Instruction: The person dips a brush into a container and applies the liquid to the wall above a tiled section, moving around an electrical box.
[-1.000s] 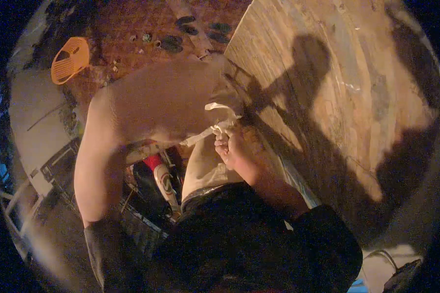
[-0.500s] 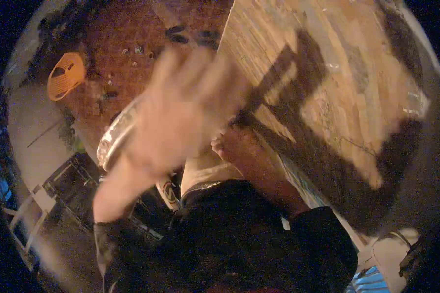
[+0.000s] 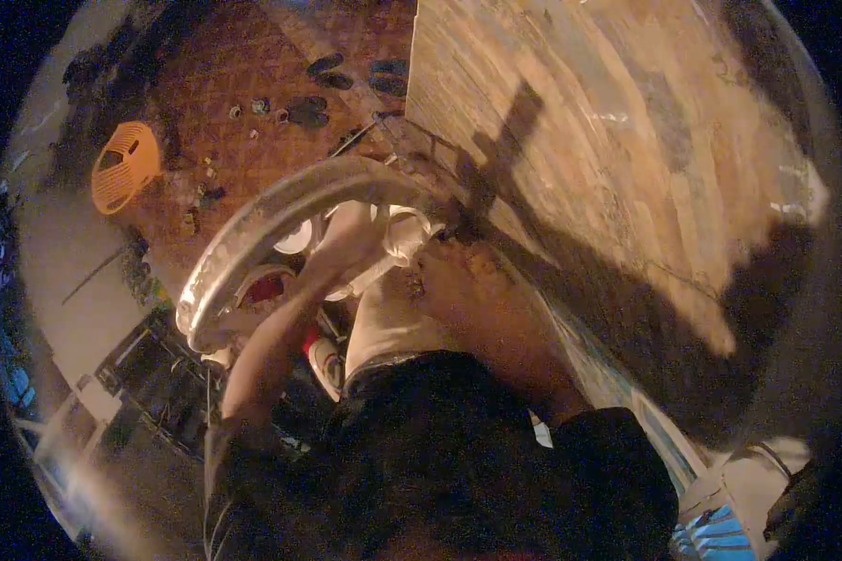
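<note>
My left hand (image 3: 351, 238) reaches down inside a pale, curved rim (image 3: 281, 201), among several white items. A white, rounded item (image 3: 407, 229) lies just beside its fingers, which are mostly hidden. Left of the forearm sits a round white piece (image 3: 295, 237) and a container with red inside (image 3: 267, 288). A red and white item (image 3: 323, 363) shows below the forearm. My right hand (image 3: 449, 271) is in shadow, low against a pale surface (image 3: 393, 323) near my body. Its fingers are too dark to make out.
A large streaked wooden panel (image 3: 571, 122) fills the upper right, with dark shadows on it. An orange basket (image 3: 126, 168) stands on the red-brown tiled floor (image 3: 243, 56) at left. Dark footwear (image 3: 327, 67) and small scattered items lie on the floor. Blue slats (image 3: 716, 533) show bottom right.
My left hand, raised and blurred in front of the camera before, has dropped inside the curved rim. The rim and the white items now show. My right hand stays in about the same place.
</note>
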Tool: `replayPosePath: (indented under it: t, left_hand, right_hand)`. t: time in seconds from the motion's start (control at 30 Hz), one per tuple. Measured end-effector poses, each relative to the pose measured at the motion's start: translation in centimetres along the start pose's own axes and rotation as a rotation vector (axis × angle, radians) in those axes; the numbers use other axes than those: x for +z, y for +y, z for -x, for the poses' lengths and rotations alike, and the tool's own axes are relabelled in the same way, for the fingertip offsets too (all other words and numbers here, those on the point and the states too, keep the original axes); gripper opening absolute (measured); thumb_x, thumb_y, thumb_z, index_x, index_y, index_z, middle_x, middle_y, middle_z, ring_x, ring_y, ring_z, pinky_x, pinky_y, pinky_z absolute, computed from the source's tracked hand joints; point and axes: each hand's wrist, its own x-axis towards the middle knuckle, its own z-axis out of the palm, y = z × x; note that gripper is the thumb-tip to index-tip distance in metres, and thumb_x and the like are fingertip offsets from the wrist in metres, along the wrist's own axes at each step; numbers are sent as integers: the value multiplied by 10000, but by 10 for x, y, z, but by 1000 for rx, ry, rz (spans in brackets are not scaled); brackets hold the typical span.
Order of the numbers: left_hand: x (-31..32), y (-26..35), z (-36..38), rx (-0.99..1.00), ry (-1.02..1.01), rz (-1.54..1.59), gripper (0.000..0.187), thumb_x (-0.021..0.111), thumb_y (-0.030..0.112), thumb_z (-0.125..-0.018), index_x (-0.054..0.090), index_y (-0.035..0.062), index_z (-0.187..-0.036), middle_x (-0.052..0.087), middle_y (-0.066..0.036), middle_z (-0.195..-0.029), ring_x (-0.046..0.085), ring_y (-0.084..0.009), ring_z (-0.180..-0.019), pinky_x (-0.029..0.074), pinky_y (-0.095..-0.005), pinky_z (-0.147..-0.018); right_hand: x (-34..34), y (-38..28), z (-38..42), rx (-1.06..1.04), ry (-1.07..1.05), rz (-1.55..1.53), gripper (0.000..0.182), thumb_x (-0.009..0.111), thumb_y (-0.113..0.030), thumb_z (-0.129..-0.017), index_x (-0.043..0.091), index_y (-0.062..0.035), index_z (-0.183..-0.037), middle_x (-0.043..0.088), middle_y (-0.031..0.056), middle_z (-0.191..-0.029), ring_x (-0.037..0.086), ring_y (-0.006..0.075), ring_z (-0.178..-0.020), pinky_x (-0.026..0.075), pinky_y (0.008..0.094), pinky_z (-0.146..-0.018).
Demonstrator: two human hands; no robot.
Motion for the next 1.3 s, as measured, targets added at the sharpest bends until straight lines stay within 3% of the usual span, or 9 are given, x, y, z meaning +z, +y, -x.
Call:
replayPosePath:
  t: [0.03,0.13,0.47,0.53,0.67,0.77,0.87,1.0,1.3]
  left_hand:
    - [47,-33,-22,15,-93,-136,364,548,248,-904,545,3,-1174,575,-236,-1169,553,-395,-1085,447,-482,-904]
    - [94,-50,-45,157,166,358,372,508,228,-921,507,9,-1222,504,-218,-1277,488,-380,-1182,405,-454,-977]
    - [100,-51,-46,-269,-347,409,409,478,190,-907,495,2,-1270,521,-223,-1295,465,-363,-1226,347,-411,-1052]
    - [121,-62,-48,-92,-124,362,438,437,289,-924,510,-7,-1239,569,-281,-1164,518,-435,-1107,385,-481,-964]
    - [143,-78,-55,2,-67,341,460,421,339,-934,518,-8,-1221,588,-310,-1115,544,-473,-1049,411,-500,-936]
    - [147,-84,-60,74,-32,308,448,435,339,-935,525,2,-1216,594,-289,-1130,549,-463,-1055,416,-483,-957]
    - [131,-82,-55,96,-88,290,473,542,350,-924,527,43,-1283,536,-195,-1304,484,-330,-1232,354,-399,-1050]
    - [86,-55,-49,35,-272,141,485,578,426,-886,592,53,-1196,596,-200,-1217,560,-348,-1141,417,-425,-987]
    - [80,-51,-45,-28,-129,56,504,635,455,-832,611,62,-1146,615,-233,-1144,575,-395,-1092,454,-476,-926]
  right_hand:
    - [3,0,1,-6,2,25,150,511,-148,-881,511,-28,-971,474,70,-793,462,202,-714,386,300,-587]
    - [15,-5,5,-23,8,163,161,518,-147,-877,512,-28,-986,486,79,-813,473,215,-734,393,312,-605]
    - [29,-34,18,-177,24,858,206,538,-144,-867,516,-29,-1036,526,111,-881,511,260,-803,417,352,-665]
    - [32,-38,19,-206,27,973,216,542,-144,-865,517,-29,-1046,534,118,-895,518,269,-816,422,360,-677]
    - [41,-43,20,-256,25,1127,237,550,-143,-860,518,-30,-1066,550,131,-923,533,288,-844,432,376,-701]
    - [44,-43,24,-276,30,1195,253,556,-142,-857,520,-30,-1081,561,140,-943,544,301,-864,439,388,-719]
    - [44,-45,30,-283,22,1238,269,562,-141,-854,521,-30,-1095,573,150,-964,555,315,-885,446,400,-737]
    - [44,-42,36,-282,23,1282,291,570,-141,-850,522,-31,-1115,589,163,-991,570,333,-912,456,415,-761]
    - [38,-27,36,-290,134,1360,315,549,-213,-890,527,-36,-1149,626,155,-967,611,323,-862,476,437,-750]
